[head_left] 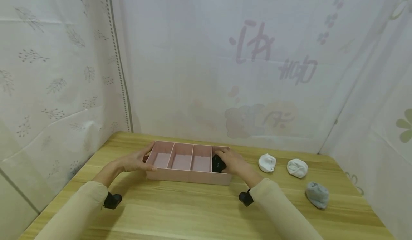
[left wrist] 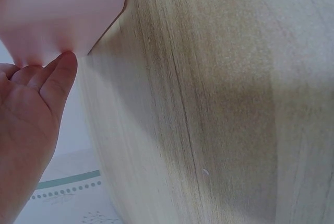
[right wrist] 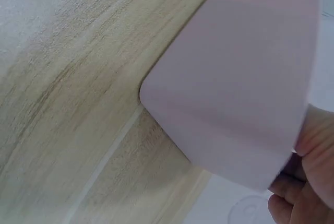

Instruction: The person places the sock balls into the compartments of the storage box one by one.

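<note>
A pink divided box (head_left: pixel 188 176) stands near the back of the table, its compartments side by side. My left hand (head_left: pixel 134 161) grips the box's left end, the thumb at the front corner; in the left wrist view the fingertips press against the pink wall. At the far right compartment, my right hand (head_left: pixel 232 160) reaches over the end wall and holds a black balled-up sock (head_left: pixel 217 164) inside. The other compartments hold nothing. In the right wrist view the box's end wall (right wrist: pixel 229 83) hides the sock and part of the right hand.
Two white balled-up socks (head_left: pixel 267 163) (head_left: pixel 297 168) lie right of the box. A grey balled-up sock (head_left: pixel 317 195) lies nearer the right table edge. Patterned curtains (head_left: pixel 206 72) hang behind and beside the wooden table (head_left: pixel 180 211).
</note>
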`<state>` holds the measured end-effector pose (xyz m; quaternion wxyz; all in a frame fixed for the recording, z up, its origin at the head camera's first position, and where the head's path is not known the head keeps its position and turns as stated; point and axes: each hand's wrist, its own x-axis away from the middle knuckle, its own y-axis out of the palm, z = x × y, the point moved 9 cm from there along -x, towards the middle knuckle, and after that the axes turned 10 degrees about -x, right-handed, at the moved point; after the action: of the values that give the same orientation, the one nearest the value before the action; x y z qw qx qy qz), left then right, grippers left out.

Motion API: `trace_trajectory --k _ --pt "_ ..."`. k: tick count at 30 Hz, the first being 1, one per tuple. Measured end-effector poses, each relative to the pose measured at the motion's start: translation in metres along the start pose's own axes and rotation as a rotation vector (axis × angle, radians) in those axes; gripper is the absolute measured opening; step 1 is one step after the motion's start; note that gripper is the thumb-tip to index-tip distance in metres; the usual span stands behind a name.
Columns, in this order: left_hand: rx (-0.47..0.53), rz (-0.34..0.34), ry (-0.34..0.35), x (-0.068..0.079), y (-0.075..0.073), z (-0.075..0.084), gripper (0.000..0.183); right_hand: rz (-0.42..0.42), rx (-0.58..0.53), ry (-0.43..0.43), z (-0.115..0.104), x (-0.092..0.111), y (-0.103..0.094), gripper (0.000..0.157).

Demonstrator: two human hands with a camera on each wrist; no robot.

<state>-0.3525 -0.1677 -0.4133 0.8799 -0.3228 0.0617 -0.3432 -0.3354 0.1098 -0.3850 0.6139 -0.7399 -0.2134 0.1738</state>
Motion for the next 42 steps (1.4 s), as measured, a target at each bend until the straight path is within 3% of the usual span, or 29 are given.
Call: trace_trajectory --k 5,10,18,24,30,34,42 --pt "-0.011 0.001 -0.003 0.0 0.0 -0.001 0.112 0.053 -0.206 -0.027 0.006 0.012 -0.01 0.073" --pt "-0.021 -0.003 0.0 0.0 0.0 -0.001 0.112 0.103 -0.364 -0.003 0.019 0.038 -0.025 0.072" --pt "-0.011 0.001 0.015 0.001 0.0 0.0 0.112 0.273 -0.307 -0.03 0.049 0.094 -0.052 0.072" --pt "-0.033 0.008 0.014 0.001 0.0 0.0 0.112 0.348 -0.318 0.028 0.086 0.147 -0.064 0.074" --pt "-0.034 0.006 0.003 0.001 -0.001 0.001 0.111 0.337 -0.346 0.173 0.134 0.197 -0.065 0.079" --pt "-0.031 0.002 -0.002 0.0 0.0 0.001 0.111 0.325 -0.339 0.219 0.16 0.223 -0.063 0.083" --pt "-0.03 -0.001 -0.006 0.001 0.0 0.0 0.111 0.312 -0.28 0.25 0.186 0.249 -0.05 0.086"
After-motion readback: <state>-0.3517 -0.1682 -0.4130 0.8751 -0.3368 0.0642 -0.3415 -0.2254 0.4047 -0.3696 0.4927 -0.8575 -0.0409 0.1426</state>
